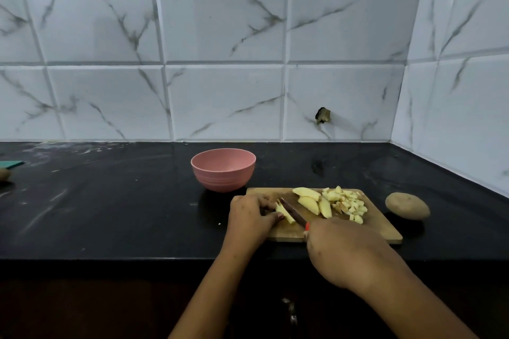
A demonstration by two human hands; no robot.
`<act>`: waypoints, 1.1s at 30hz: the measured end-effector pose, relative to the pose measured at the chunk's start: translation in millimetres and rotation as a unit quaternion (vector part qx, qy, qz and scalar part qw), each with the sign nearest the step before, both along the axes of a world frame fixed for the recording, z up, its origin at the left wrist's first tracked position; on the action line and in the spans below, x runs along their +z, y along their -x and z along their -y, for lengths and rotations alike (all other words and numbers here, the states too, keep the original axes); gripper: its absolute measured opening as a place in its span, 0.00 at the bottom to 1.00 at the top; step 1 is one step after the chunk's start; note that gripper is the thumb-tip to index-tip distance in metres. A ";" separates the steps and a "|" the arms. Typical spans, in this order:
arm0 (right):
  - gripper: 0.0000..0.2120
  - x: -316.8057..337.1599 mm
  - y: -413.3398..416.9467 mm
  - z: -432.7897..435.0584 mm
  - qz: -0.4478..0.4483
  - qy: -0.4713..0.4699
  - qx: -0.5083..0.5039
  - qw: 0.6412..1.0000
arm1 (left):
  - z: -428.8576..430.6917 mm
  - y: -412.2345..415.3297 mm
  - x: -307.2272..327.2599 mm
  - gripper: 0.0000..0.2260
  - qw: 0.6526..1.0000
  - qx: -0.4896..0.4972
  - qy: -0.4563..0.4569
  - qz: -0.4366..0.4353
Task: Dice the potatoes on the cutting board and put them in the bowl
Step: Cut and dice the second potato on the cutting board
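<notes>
A pale peeled potato strip (285, 213) is being pinned to the wooden cutting board (381, 230) by curled fingers (269, 205) of the left hand (252, 216). A red-handled knife (294, 212) is being gripped alongside it, just rightward, by the right hand (340, 252).

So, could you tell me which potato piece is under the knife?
The strip at the board's left end, pinned by the left hand, with the knife on it; the other wedges lie loose mid-board.
</notes>
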State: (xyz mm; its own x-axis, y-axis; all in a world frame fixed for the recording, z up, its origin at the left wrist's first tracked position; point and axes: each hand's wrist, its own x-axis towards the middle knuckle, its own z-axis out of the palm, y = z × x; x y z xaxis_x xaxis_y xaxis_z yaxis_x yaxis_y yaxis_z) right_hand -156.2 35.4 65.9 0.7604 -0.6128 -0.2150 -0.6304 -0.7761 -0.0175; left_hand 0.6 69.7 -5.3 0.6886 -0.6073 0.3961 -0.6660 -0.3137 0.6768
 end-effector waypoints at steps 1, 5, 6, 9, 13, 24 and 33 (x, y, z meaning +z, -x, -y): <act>0.09 -1.6 -2.9 -0.6 0.004 0.000 -0.002 1.000 | 0.7 -0.9 -0.8 0.11 1.000 -0.001 0.002 0.001; 0.10 -7.4 -14.1 -0.4 0.013 -0.007 -0.022 1.000 | 2.5 -4.1 -3.9 0.10 1.000 -0.007 0.010 -0.003; 0.11 -8.3 -15.6 0.0 0.009 -0.008 -0.022 1.000 | 3.0 -4.7 -4.4 0.10 1.000 -0.008 0.010 -0.005; 0.11 -8.6 -18.0 0.9 0.013 -0.004 -0.012 1.000 | 3.3 -6.5 -5.4 0.10 1.000 -0.009 0.010 -0.002; 0.11 -9.9 -21.0 1.5 0.014 -0.006 -0.007 1.000 | 5.0 -9.3 -5.9 0.09 1.000 -0.012 -0.002 -0.004; 0.17 -5.4 -41.9 5.0 -0.041 -0.038 -0.027 0.998 | 7.8 -12.6 -8.8 0.09 1.000 -0.012 -0.005 -0.018; 0.10 -15.9 0.4 7.2 0.001 -0.009 0.018 1.000 | 4.0 -7.3 -6.4 0.09 1.000 0.009 -0.002 -0.020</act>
State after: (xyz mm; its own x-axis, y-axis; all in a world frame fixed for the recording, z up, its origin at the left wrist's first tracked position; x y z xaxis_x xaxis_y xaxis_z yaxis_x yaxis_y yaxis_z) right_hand -156.7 28.3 50.1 0.7821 -0.5816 -0.2240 -0.6023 -0.7976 -0.0321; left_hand 7.9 65.7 -11.8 0.7142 -0.5967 0.3659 -0.6328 -0.3270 0.7019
